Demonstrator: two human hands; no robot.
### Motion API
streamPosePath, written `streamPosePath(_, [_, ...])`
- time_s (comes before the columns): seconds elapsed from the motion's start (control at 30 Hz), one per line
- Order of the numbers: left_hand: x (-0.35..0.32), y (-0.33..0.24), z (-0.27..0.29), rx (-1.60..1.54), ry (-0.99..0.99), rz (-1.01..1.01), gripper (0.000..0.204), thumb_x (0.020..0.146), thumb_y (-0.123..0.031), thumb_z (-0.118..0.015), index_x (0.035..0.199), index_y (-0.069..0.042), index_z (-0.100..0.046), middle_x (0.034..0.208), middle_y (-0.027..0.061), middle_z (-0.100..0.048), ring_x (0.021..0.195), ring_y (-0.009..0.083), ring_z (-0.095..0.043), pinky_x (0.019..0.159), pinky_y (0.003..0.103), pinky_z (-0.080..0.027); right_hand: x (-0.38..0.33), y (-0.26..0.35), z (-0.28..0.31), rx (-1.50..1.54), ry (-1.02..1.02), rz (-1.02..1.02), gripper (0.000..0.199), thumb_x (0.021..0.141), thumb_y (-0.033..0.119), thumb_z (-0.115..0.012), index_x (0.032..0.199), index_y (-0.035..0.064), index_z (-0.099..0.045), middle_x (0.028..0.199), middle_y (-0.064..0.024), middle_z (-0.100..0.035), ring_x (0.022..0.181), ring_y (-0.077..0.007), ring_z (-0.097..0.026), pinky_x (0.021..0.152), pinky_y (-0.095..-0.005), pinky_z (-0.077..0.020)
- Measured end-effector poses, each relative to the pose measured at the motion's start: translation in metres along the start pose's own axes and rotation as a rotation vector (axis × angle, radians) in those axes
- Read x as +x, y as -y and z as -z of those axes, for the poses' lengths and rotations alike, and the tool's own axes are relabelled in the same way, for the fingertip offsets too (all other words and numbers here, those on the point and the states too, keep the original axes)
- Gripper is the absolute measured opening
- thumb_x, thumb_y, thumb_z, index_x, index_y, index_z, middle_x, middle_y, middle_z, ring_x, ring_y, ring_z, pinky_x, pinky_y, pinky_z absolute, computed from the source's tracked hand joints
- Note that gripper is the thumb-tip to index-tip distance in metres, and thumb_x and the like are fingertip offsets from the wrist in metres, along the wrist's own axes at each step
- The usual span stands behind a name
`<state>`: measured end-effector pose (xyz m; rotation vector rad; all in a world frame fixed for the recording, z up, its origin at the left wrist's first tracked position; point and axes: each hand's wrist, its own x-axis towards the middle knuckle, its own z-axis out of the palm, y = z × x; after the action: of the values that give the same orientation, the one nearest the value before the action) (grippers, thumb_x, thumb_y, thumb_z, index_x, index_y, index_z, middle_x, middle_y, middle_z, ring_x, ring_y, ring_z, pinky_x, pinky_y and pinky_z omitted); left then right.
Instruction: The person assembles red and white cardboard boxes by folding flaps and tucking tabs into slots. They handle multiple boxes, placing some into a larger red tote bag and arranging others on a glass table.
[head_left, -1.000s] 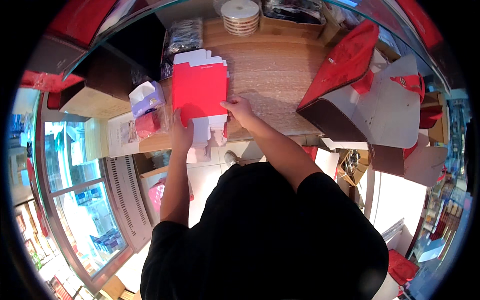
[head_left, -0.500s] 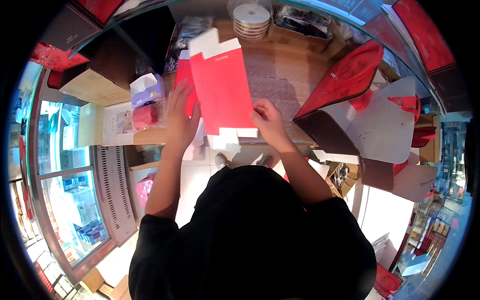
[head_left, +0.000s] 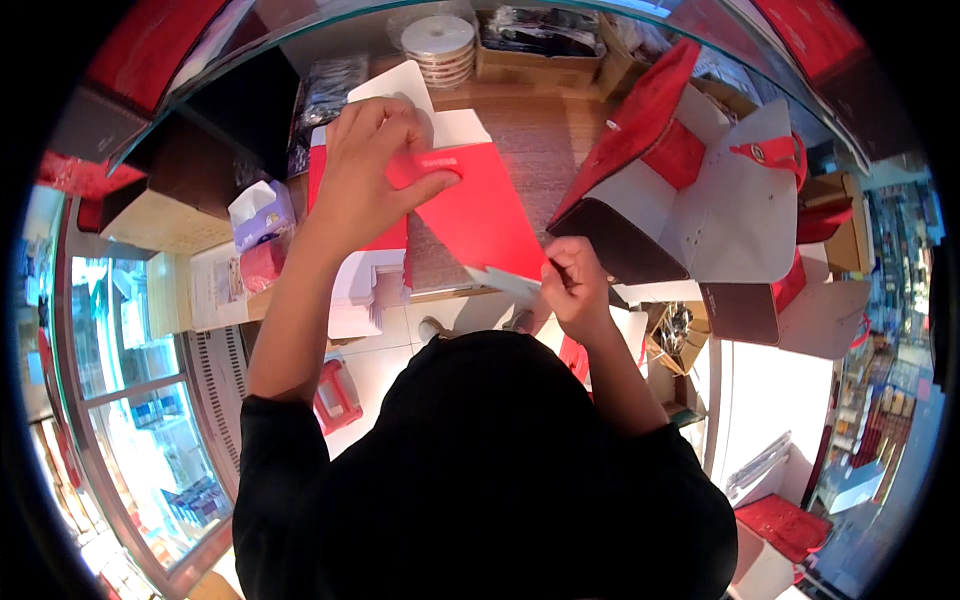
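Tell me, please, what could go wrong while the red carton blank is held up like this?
The left hand pinches only the top of the red carton blank and the right hand only a white bottom flap, so the sheet might crease or slip. It hangs over the wooden table edge, so a drop would likely reach the floor.

A gift shop: glass display case (head_left: pixel 130 420) of goods, ribbon spool (head_left: pixel 440 45), flat red gift boxes (head_left: pixel 700 190) on a wooden counter (head_left: pixel 545 150)
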<state>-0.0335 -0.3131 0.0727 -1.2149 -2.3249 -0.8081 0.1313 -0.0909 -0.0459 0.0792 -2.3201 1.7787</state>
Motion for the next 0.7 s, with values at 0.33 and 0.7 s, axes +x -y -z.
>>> streamPosePath(0.33, [-0.014,-0.044,-0.022,-0.076,0.251,-0.104,0.016,0.073,-0.017,-0.07,0.082,-0.01,-0.06,0.099,-0.0005,-0.061,0.112,0.023,-0.05,0.104,0.051,-0.022,0.029,0.029,-0.028,0.098,-0.044,-0.127,0.067,0.081,0.01,-0.058,0.137,-0.0028,-0.023,0.123,-0.0249,-0.049,0.115,-0.0305,-0.052,0.095,-0.0363,-0.0401])
streamPosePath(0.7, [-0.015,-0.052,-0.012,0.151,0.178,-0.145,0.024,0.069,-0.019,-0.071,0.085,-0.009,-0.057,0.095,0.0008,-0.059,0.11,0.0209,-0.052,0.103,0.051,-0.024,0.041,0.086,-0.014,-0.51,-0.178,0.578,0.061,0.074,0.006,-0.065,0.128,0.0005,-0.038,0.119,-0.0174,-0.052,0.111,-0.0294,-0.051,0.096,-0.0379,-0.0396])
